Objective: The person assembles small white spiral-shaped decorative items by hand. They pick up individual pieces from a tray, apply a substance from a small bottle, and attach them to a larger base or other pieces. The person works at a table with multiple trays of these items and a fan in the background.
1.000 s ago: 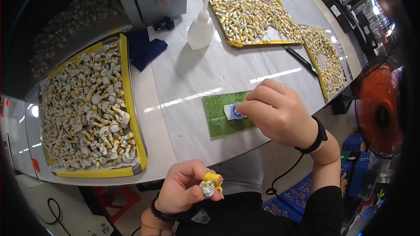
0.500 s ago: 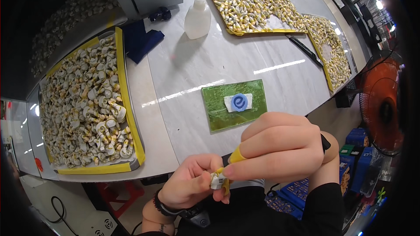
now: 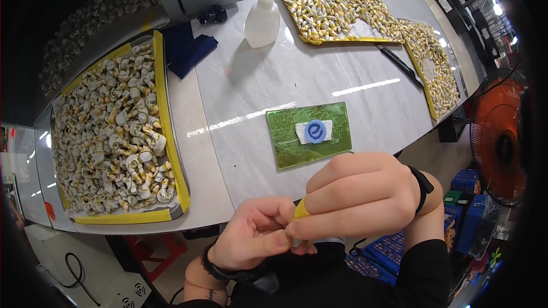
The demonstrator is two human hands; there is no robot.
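Note:
My left hand (image 3: 251, 238) is closed in a pinch low in the middle of the view, over the table's front edge. Between its fingertips sits a small white piece (image 3: 295, 243), almost wholly covered now. My right hand (image 3: 359, 197), with a yellow wrap (image 3: 301, 209) on one finger, meets it there. Its fingers are curled and closed on the same spot; whether they grip the piece or something else is hidden. Just beyond the hands a green glassy block (image 3: 285, 151) lies on the table, bearing a white pad (image 3: 301, 132) and a round blue disc (image 3: 315, 131).
At left stands a yellow-edged tray (image 3: 181, 185) heaped with white-and-yellow figure pieces. Two trays of small yellow-and-white parts (image 3: 337, 3) (image 3: 434, 80) lie far right, a black utility knife (image 3: 401, 67) beside them. A clear squeeze bottle (image 3: 262, 23) and dark blue cloth (image 3: 194, 54) sit farther back.
My right fingers have closed in over the white piece, which showed plainly before and is now nearly hidden. The right wrist has turned slightly, showing more of its black band.

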